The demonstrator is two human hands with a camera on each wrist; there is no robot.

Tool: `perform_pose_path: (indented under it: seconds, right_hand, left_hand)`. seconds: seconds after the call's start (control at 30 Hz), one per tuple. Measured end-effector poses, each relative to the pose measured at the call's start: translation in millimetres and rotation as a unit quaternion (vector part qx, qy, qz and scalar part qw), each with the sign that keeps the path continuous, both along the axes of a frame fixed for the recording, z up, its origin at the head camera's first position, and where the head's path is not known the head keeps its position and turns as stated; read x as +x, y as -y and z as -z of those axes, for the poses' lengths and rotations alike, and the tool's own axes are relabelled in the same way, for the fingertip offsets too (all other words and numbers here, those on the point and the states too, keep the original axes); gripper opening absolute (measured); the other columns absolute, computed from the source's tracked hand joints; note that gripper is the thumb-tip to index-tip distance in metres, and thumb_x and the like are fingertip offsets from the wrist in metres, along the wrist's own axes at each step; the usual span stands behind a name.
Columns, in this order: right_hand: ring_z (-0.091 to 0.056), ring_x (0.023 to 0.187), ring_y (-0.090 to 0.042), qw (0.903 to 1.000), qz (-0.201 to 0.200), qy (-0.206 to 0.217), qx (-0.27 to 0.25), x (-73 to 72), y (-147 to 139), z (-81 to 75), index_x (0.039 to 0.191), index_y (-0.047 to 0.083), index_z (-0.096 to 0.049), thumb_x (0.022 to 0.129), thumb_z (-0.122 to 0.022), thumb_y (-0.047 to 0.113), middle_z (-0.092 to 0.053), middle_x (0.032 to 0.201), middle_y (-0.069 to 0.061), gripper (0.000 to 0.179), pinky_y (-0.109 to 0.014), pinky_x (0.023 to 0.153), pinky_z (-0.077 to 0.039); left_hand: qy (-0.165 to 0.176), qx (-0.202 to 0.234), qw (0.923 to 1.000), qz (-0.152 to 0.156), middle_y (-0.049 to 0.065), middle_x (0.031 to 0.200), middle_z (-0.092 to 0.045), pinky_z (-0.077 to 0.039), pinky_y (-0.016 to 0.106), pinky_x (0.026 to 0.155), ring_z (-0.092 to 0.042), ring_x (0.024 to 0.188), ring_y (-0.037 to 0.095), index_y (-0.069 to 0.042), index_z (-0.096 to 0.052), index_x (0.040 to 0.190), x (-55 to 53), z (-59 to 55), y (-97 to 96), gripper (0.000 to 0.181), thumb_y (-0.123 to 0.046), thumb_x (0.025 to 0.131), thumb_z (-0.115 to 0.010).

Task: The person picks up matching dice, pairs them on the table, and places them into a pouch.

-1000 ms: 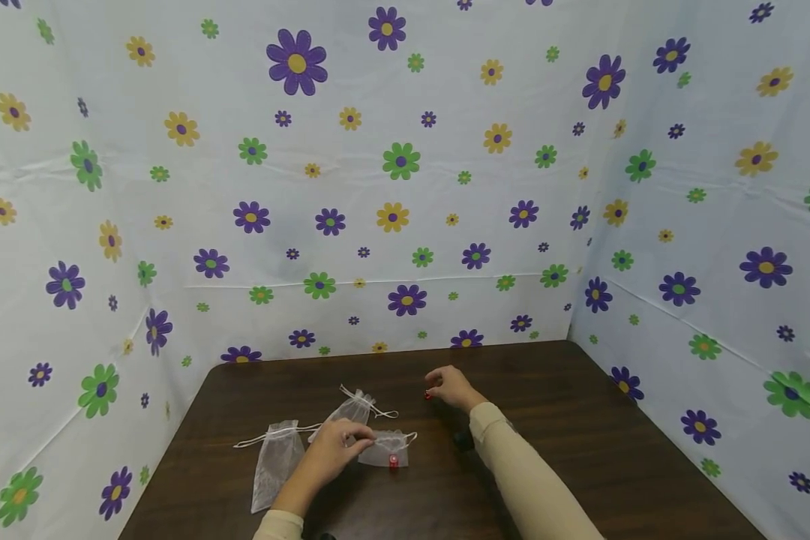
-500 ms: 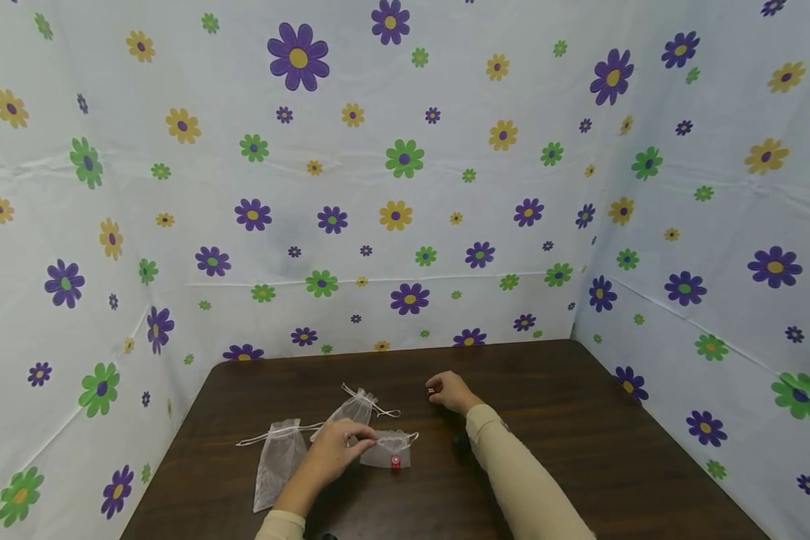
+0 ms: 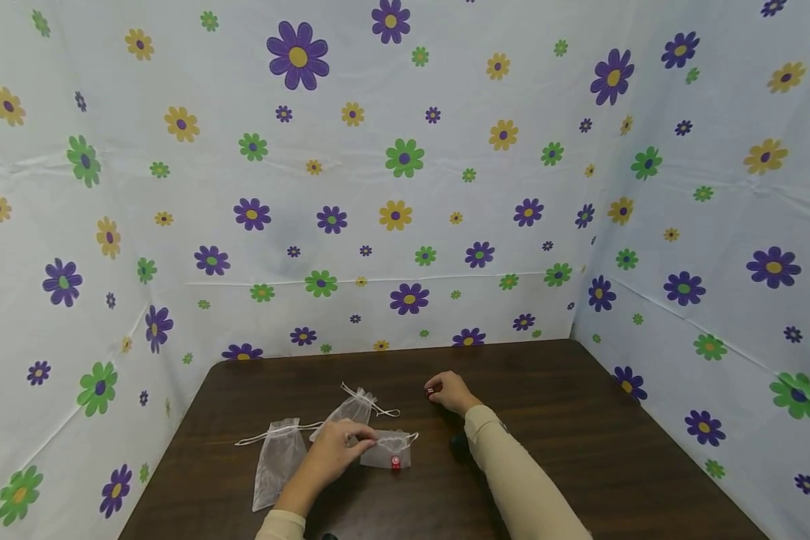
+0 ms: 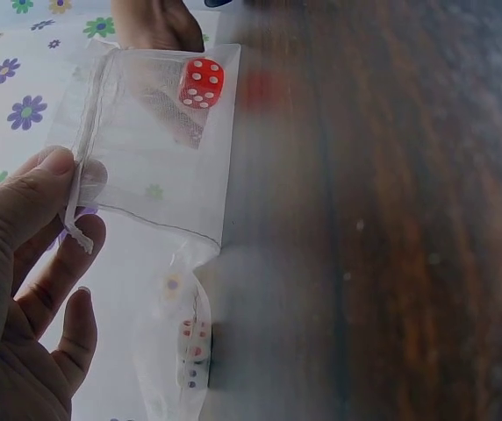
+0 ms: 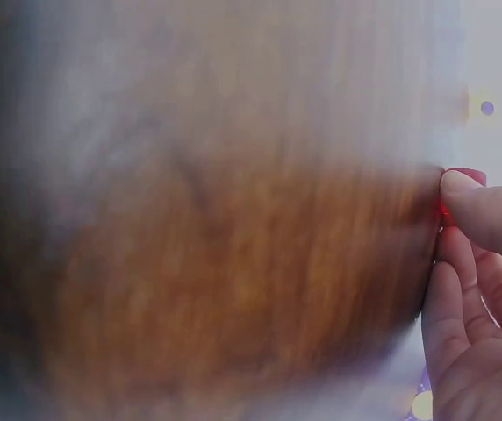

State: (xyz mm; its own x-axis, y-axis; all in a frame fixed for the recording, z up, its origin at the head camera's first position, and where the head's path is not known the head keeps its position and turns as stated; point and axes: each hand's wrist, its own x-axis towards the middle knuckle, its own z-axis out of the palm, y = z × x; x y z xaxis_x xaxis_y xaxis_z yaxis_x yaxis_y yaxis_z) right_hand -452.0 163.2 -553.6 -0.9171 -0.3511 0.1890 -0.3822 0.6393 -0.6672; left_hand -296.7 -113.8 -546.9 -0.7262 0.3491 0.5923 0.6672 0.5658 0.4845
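My left hand [image 3: 337, 450] pinches the drawstring edge of a small white organza bag [image 3: 380, 456] between thumb and fingers. A red die [image 4: 202, 84] with white pips lies inside at the bag's far end, seen through the mesh in the left wrist view. Farther back on the table, my right hand [image 3: 452, 391] pinches another red die [image 3: 432, 391] between its thumb and fingertips. In the right wrist view that die [image 5: 466, 175] is mostly covered by the thumb.
A second organza bag [image 3: 354, 409] lies behind the left hand; white dice [image 4: 194, 342] show through it in the left wrist view. A third bag [image 3: 277, 469] lies flat at the left. Flowered cloth [image 3: 405, 187] walls the brown table [image 3: 567, 450] at the back and sides.
The red die in my right fingers has turned a little and shows more of itself than a second ago. The left hand keeps its pinch on the bag.
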Motion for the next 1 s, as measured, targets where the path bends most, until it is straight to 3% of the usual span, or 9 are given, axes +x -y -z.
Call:
perform_pose_path:
  seconds: [0.23, 0.6, 0.83, 1.0]
  right_hand:
    - [-0.065, 0.080, -0.017, 1.0000, 0.004, 0.005, 0.004, -1.7, 0.4, 0.6, 0.097, -0.002, -0.076, 0.083, -0.076, -0.011, -0.072, 0.087, -0.008, 0.016, -0.033, 0.074, -0.056]
    - [-0.066, 0.083, -0.019, 0.9996, -0.004, -0.006, 0.026, 0.9, 1.6, -3.1, 0.097, -0.002, -0.077, 0.084, -0.076, -0.009, -0.072, 0.090, -0.008, 0.015, -0.037, 0.077, -0.057]
    - [-0.065, 0.081, -0.017, 0.9995, -0.006, -0.010, 0.031, 0.8, 1.0, -3.0, 0.097, -0.002, -0.076, 0.084, -0.076, -0.009, -0.072, 0.089, -0.008, 0.014, -0.035, 0.076, -0.056]
    - [-0.064, 0.082, -0.018, 0.9998, -0.001, -0.006, 0.020, 0.8, 1.3, -4.3, 0.096, -0.002, -0.076, 0.084, -0.076, -0.008, -0.072, 0.090, -0.009, 0.014, -0.036, 0.077, -0.056]
  left_hand:
    - [-0.016, 0.002, 0.9998, 0.007, -0.005, 0.087, -0.075, -0.052, 0.031, 0.066, -0.065, 0.078, 0.013, -0.018, -0.079, 0.089, 0.5, 0.9, 1.0, 0.007, -0.012, 0.086, -0.081]
    - [-0.022, 0.000, 0.9998, 0.001, -0.008, 0.084, -0.074, -0.048, 0.023, 0.064, -0.059, 0.075, 0.003, -0.018, -0.079, 0.087, 0.4, 0.3, 1.9, 0.004, -0.015, 0.086, -0.081]
    - [0.011, 0.002, 0.9999, 0.004, -0.007, 0.087, -0.075, -0.051, 0.029, 0.066, -0.060, 0.078, 0.005, -0.020, -0.079, 0.090, 0.5, -1.8, 1.5, 0.007, -0.014, 0.087, -0.080]
    - [0.009, 0.000, 0.9999, 0.003, -0.005, 0.087, -0.075, -0.051, 0.029, 0.066, -0.062, 0.078, 0.007, -0.018, -0.080, 0.090, 1.0, -2.7, 2.5, 0.003, -0.015, 0.088, -0.080]
